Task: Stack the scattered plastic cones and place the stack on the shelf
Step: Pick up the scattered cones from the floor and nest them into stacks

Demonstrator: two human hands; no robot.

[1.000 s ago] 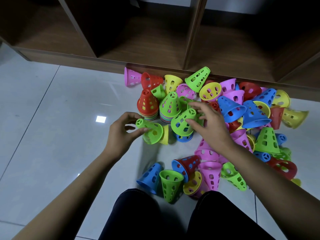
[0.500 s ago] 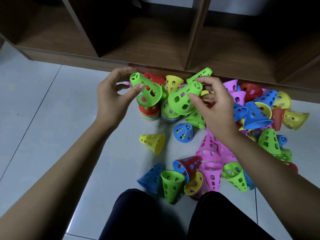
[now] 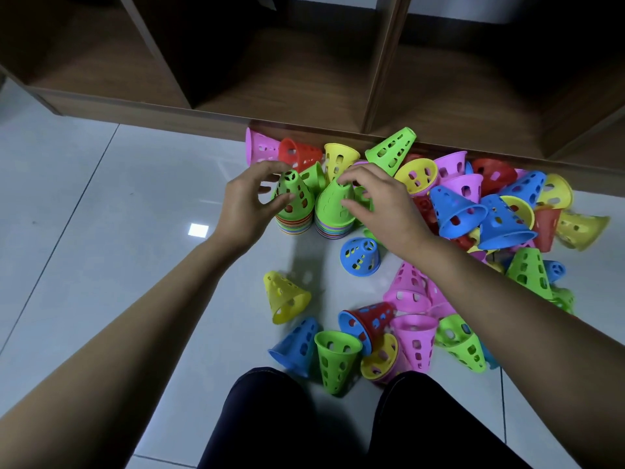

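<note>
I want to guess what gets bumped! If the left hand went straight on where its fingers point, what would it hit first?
The green cone topping the left stack: the thumb of the left hand seems to touch it, though depth is unclear.

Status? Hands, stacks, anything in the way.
Left hand pinching green top of left stack. Right hand pinching green top of right stack. Loose cones lie between stacks and shelf.

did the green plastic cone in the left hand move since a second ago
Yes. The green perforated plastic cone moved from the white tiled floor toward the wooden shelf, onto the left multicoloured cone stack; the left hand holds it.
</note>
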